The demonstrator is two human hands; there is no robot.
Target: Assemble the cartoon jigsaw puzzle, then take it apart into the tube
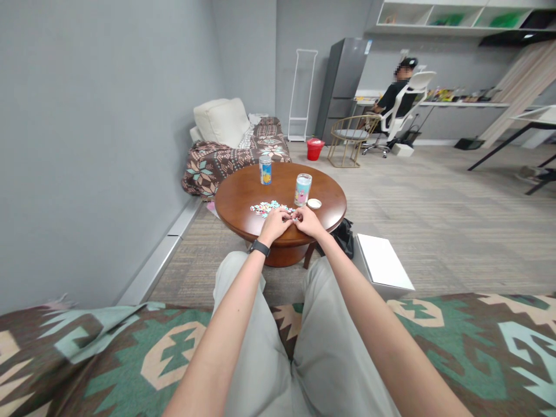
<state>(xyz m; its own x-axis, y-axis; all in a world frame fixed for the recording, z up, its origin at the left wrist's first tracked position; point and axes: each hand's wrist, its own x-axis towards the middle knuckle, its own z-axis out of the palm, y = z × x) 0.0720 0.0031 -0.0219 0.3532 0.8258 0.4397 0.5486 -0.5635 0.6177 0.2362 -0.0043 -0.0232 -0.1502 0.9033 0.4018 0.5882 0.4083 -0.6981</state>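
My left hand (pixel 277 223) and my right hand (pixel 306 221) meet over the near side of a round brown wooden table (pixel 243 184). The fingers of both are closed in a pinch on small jigsaw puzzle pieces (pixel 296 219), mostly hidden by the fingertips. A loose heap of jigsaw pieces (pixel 264 208), white, blue and red, lies just beyond my left hand. Past my right hand stands a clear jar (pixel 303 191) with a blue and pink picture. Its likely lid, a round white disc (pixel 314 204), lies flat beside it.
Farther back on the table is a blue and yellow can (pixel 265 171). A white box (pixel 384 262) and a black bag (pixel 344 237) stand on the floor at right. Beyond are a covered sofa (pixel 226 165), a red bucket (pixel 314 150) and a seated person (pixel 391 97).
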